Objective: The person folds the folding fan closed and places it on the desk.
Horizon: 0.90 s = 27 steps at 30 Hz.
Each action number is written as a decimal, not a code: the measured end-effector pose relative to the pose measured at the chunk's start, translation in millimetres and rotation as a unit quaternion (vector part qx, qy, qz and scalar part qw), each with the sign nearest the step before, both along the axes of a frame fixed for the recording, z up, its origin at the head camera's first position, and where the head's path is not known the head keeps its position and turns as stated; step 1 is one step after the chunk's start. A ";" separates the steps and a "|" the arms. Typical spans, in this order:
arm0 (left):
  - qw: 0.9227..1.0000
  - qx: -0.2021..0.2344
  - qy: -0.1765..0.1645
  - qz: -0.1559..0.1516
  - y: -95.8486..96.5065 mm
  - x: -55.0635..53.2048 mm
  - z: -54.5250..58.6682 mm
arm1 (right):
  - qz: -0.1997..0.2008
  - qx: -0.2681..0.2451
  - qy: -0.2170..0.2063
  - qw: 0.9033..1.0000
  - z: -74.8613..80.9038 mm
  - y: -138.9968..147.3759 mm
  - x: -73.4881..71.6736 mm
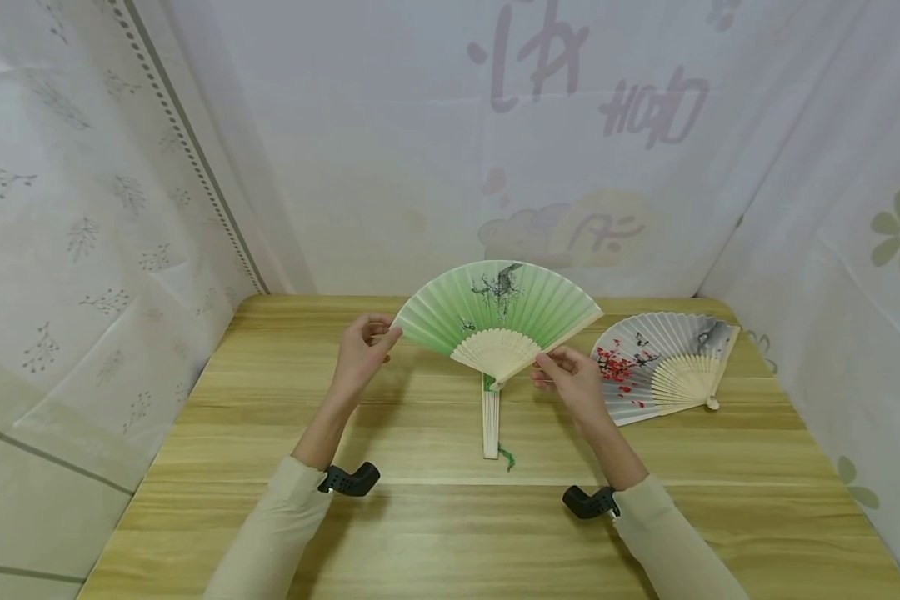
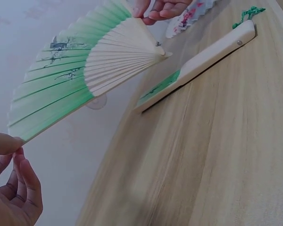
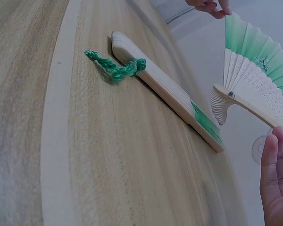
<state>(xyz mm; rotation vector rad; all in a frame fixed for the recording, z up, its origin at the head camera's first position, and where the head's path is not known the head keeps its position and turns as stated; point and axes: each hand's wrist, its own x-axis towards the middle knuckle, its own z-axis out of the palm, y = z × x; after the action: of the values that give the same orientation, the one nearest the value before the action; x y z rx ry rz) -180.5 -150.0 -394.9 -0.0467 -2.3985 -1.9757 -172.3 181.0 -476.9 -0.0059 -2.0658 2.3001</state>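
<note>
A green folding fan [image 1: 498, 304] with a dark branch print is spread wide above the table, its pale ribs fanning from a pivot at the bottom. My left hand [image 1: 362, 350] pinches its left outer edge between thumb and finger, as the left wrist view shows too. By the right guard rib, my right hand [image 1: 576, 383] pinches the fan with thumb and fingers. Below the spread fan a folded fan [image 1: 491, 425] with green cloth and pale ribs lies on the wood. A green braided cord [image 3: 118, 70] hangs off its end.
A grey-white fan [image 1: 663, 362] with red blossoms lies spread at the right, close to my right hand. The wooden table [image 1: 450, 533] runs back to a pale printed curtain [image 1: 390, 150], with more curtains at both sides.
</note>
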 end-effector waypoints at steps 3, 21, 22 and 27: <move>1.000 -0.002 0.005 -0.005 0.8 -1.5 1.6 | -0.001 0.003 0.000 1.000 0.3 -1.0 0.0; 0.999 0.014 0.039 0.005 1.8 -25.6 -26.9 | -0.004 -0.002 0.005 1.000 2.2 -7.2 -1.4; 0.999 0.016 0.039 0.006 2.3 -25.8 -26.4 | -0.005 -0.004 0.005 1.000 2.3 -7.7 -1.7; 0.999 0.020 0.029 0.007 4.0 -27.0 -24.1 | -0.009 -0.003 0.007 1.000 2.1 -8.5 -2.0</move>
<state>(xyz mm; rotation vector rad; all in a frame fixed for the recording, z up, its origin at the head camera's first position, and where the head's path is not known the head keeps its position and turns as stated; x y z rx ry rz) -207.5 -146.0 -419.0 -0.0847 -2.3177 -1.9868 -174.3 172.4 -474.8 -0.0081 -2.0434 2.2909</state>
